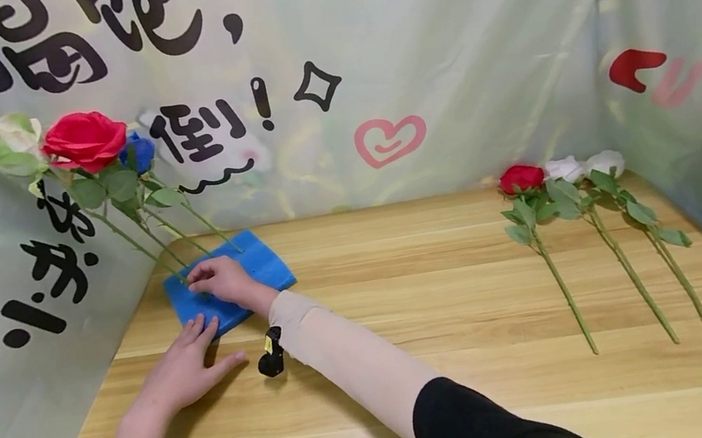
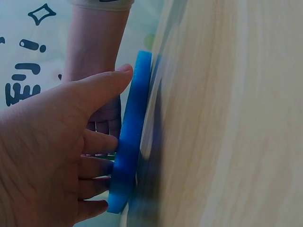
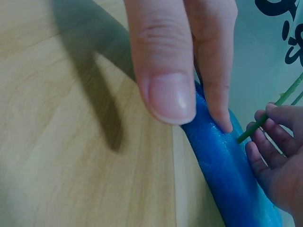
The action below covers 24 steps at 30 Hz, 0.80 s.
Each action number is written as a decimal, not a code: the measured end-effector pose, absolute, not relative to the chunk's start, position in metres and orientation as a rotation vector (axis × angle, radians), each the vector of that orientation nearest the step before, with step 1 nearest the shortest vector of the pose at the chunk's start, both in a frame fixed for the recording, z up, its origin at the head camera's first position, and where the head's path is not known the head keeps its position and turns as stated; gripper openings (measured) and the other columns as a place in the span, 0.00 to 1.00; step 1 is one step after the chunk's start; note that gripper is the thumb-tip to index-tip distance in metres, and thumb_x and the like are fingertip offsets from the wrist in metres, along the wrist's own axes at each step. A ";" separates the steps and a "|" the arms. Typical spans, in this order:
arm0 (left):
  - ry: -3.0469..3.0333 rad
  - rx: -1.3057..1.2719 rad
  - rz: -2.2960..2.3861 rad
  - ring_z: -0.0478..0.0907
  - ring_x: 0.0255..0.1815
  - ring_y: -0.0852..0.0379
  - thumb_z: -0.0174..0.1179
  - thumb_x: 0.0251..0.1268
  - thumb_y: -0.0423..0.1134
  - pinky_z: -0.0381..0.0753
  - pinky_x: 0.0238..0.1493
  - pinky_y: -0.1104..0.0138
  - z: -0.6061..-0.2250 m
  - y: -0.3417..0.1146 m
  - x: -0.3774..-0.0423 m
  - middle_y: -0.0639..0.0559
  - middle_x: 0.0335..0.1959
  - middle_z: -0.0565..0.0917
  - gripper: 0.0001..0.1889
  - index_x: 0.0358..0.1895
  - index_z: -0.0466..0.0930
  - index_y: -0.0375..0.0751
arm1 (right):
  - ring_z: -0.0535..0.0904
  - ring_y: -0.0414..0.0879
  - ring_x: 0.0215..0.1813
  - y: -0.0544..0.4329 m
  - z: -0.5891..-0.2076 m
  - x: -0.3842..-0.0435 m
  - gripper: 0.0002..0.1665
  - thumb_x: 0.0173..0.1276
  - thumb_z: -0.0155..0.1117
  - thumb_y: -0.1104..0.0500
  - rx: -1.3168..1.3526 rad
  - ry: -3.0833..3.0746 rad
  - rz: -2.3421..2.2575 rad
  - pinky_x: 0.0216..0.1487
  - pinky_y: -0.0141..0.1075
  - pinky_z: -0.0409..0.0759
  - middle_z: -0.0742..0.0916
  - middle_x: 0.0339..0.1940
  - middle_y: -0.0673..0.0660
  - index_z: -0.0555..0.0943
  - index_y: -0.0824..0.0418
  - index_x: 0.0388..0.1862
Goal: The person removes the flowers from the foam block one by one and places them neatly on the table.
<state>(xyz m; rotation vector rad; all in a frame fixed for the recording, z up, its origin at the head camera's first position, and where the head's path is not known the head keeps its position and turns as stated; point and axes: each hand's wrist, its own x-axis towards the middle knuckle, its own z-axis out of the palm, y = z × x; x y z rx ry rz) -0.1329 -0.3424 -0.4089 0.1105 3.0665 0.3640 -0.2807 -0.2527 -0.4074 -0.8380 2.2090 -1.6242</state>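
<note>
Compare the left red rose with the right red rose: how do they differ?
The left rose stands tilted above the blue slab; the right rose lies on the table. The left rose's bloom looks larger in the head view than the right rose's. Both have red blooms, green leaves and stems.

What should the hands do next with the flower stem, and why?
Perhaps the right hand should gently press the stem down into the blue pad: it pinches that stem low, right by the pad, where other stems stand, and the left hand touches the pad, so it could steady it.
</note>
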 end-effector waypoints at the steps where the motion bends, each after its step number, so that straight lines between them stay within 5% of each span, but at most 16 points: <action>1: 3.066 0.111 0.364 0.51 0.75 0.27 0.52 0.62 0.70 0.58 0.70 0.36 -0.409 -0.342 -0.133 0.25 0.74 0.55 0.50 0.73 0.59 0.31 | 0.78 0.33 0.36 -0.253 -0.408 -0.281 0.09 0.68 0.65 0.59 -0.850 2.209 -1.624 0.37 0.21 0.75 0.89 0.42 0.54 0.86 0.60 0.44; 17: 3.069 0.113 0.367 0.52 0.75 0.27 0.55 0.62 0.68 0.59 0.70 0.36 -0.407 -0.341 -0.133 0.25 0.74 0.55 0.49 0.73 0.60 0.30 | 0.79 0.31 0.35 -0.247 -0.402 -0.277 0.14 0.70 0.62 0.57 -0.988 2.212 -1.634 0.33 0.20 0.77 0.90 0.47 0.54 0.85 0.58 0.52; 24: 3.068 0.115 0.365 0.52 0.75 0.27 0.54 0.62 0.69 0.59 0.70 0.36 -0.407 -0.341 -0.133 0.25 0.74 0.55 0.49 0.73 0.59 0.31 | 0.83 0.34 0.43 -0.234 -0.402 -0.273 0.15 0.70 0.62 0.56 -1.022 2.205 -1.607 0.37 0.20 0.78 0.89 0.50 0.54 0.85 0.57 0.53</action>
